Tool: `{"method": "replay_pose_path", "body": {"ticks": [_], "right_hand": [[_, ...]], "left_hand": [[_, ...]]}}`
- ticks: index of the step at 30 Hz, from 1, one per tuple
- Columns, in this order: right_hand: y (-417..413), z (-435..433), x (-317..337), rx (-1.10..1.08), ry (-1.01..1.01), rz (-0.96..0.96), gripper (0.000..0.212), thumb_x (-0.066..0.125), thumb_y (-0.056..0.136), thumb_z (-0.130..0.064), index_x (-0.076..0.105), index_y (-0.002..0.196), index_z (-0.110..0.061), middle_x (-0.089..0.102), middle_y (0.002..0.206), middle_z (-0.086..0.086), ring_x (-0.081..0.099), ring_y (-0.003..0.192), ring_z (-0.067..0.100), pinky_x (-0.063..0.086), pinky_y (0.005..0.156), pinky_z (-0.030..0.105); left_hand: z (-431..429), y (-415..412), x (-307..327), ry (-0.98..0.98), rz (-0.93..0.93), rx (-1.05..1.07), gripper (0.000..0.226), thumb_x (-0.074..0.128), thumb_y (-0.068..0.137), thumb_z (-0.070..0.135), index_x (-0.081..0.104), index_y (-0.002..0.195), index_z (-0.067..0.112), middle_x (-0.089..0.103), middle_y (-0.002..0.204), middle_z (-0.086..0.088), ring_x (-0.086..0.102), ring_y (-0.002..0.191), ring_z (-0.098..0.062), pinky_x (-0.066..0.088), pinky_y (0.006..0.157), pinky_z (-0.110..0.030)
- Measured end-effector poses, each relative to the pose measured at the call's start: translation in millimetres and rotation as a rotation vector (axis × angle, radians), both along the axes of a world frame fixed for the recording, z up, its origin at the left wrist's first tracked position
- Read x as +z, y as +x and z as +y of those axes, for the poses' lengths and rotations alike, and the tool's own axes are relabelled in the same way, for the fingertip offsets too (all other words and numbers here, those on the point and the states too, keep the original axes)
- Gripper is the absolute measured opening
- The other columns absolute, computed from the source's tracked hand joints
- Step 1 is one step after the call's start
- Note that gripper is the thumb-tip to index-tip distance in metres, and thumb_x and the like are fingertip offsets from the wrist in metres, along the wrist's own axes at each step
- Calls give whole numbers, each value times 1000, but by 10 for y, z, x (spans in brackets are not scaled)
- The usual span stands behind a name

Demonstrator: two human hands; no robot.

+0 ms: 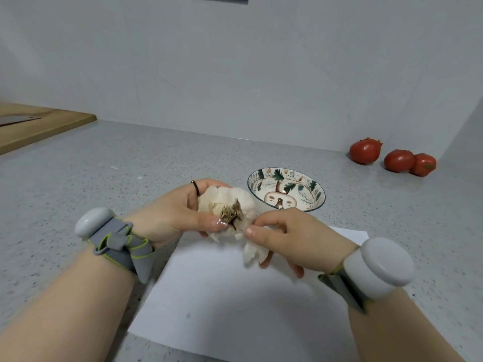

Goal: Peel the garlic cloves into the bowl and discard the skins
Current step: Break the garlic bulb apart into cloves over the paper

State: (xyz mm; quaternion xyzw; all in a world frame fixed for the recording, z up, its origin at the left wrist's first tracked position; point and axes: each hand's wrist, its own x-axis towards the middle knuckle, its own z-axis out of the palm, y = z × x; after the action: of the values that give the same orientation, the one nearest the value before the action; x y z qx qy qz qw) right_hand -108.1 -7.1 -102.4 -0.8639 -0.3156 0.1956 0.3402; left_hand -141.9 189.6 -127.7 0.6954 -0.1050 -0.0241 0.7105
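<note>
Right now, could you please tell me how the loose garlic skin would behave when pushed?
The garlic skin looks thin and crumpled, so probably floppy and very light. Hanging limp from the right hand, it would likely flutter rather than slide on the white sheet.

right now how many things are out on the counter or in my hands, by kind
tomatoes: 3
bowl: 1
garlic bulb: 1
garlic skin piece: 1
paper sheet: 1
cutting board: 1
knife: 1
total: 9
</note>
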Motion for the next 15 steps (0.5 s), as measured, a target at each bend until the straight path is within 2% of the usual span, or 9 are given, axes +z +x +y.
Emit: {"method": "replay_pose_path", "body": {"ticks": [3, 5, 6, 8, 11, 13, 15], "right_hand": [[7, -44, 48, 21, -30, -66, 13, 52, 81, -41, 62, 84, -32, 63, 55, -2, 45, 36, 1, 32, 42, 13], [2, -108, 100, 29, -73, -78, 16, 50, 83, -25, 58, 96, -31, 62, 59, -5, 47, 37, 0, 33, 42, 11], [-4, -143, 130, 18, -65, -65, 18, 48, 84, -21, 56, 98, -28, 62, 63, -6, 47, 38, 3, 36, 41, 15], [-22, -183, 175, -33, 78, -4, 15, 48, 86, -24, 55, 98, -20, 62, 72, -5, 50, 43, 8, 40, 39, 24], [-53, -130, 105, -46, 218, 103, 27, 52, 83, -34, 49, 106, -19, 59, 79, -1, 55, 49, 14, 40, 35, 24], [-65, -61, -46, -33, 233, 115, 31, 58, 81, -33, 47, 107, -19, 60, 77, 4, 53, 46, 13, 39, 33, 22], [-52, -31, -150, -47, 296, 121, 28, 63, 79, -33, 50, 100, -20, 58, 69, 9, 47, 39, 10, 36, 33, 21]], "left_hand": [[-35, 4, -11, 43, -7, -22, 80, 91, 21, 34, 58, 91, 17, 69, 71, 5, 63, 63, -7, 51, 53, -19], [-79, -2, -22, 79, -15, -23, 72, 85, 25, 19, 57, 92, 17, 69, 72, 8, 64, 65, -6, 51, 56, -17], [-115, -8, -26, 93, -24, -20, 66, 80, 29, 15, 58, 91, 18, 69, 73, 8, 64, 66, -6, 51, 57, -17], [-205, -19, -39, 118, -46, -14, 59, 76, 33, 15, 61, 90, 21, 69, 75, 7, 63, 68, -8, 52, 60, -19], [-314, -16, -57, 155, -84, 21, 58, 78, 36, 11, 63, 90, 26, 71, 77, 9, 64, 71, -7, 53, 64, -18], [-350, -23, -59, 191, -95, 26, 57, 76, 43, 6, 63, 92, 30, 72, 79, 12, 65, 74, -2, 51, 66, -15], [-361, -43, -40, 205, -98, 18, 51, 72, 49, 3, 65, 90, 32, 72, 76, 12, 65, 73, -1, 51, 66, -14]]}}
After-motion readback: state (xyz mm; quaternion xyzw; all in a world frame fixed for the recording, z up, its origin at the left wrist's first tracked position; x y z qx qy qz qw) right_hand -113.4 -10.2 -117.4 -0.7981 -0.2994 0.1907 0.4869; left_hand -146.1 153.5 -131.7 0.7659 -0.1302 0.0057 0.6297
